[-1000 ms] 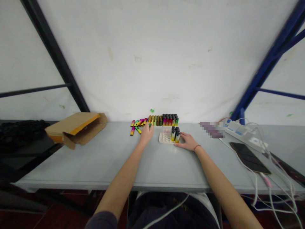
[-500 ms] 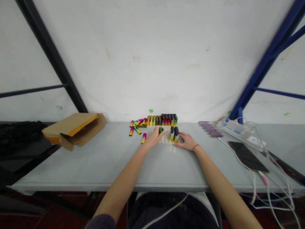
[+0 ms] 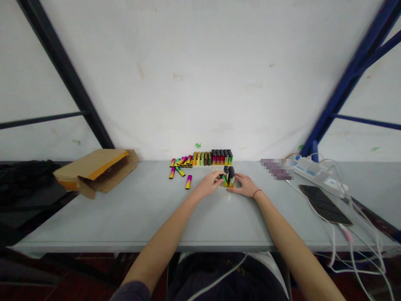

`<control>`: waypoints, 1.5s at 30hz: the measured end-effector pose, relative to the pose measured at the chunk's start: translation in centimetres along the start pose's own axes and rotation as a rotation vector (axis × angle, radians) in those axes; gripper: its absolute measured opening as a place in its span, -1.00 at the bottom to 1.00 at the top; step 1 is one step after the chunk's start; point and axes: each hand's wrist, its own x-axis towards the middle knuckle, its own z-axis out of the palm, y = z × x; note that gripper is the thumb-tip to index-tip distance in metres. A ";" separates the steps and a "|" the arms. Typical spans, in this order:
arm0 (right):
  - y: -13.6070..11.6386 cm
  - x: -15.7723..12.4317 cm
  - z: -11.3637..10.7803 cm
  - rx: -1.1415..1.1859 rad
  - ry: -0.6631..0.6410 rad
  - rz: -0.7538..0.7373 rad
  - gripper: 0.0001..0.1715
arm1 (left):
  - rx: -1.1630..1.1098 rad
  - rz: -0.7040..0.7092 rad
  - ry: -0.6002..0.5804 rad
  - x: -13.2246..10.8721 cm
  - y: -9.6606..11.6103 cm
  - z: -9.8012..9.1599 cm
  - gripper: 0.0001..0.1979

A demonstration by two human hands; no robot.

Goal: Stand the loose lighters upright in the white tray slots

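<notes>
My left hand pinches a green lighter at the left side of the upright lighters in a white tray, which my left hand mostly covers. On the right side of these lighters rests my right hand, its thumb and fingers spread around the tray's edge. Behind, near the wall, stand rows of dark-topped lighters and yellow and olive ones. Loose lighters lie in a pile to the left, and a purple and yellow lighter lies nearer to me.
An open cardboard box sits on the table's left part. At the right are a phone, a power strip with white cables, and a blurred purple item. Metal posts rise at both sides.
My left hand has moved right with the green lighter, up to the upright lighters, and now covers the tray's holes. My right hand has stayed in place.
</notes>
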 end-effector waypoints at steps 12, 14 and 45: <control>-0.3 -0.1 -0.2 -0.020 -0.028 0.021 -0.11 | 0.043 0.095 0.039 -0.3 0.2 0.6 -0.73; -0.5 -0.1 -0.3 -0.024 -0.027 0.026 -0.11 | 0.093 0.127 0.050 -0.4 0.5 0.6 -0.72; -0.4 -0.1 -0.3 -0.007 -0.024 0.009 -0.09 | 0.715 -0.793 0.116 -1.4 -1.6 -7.5 -0.66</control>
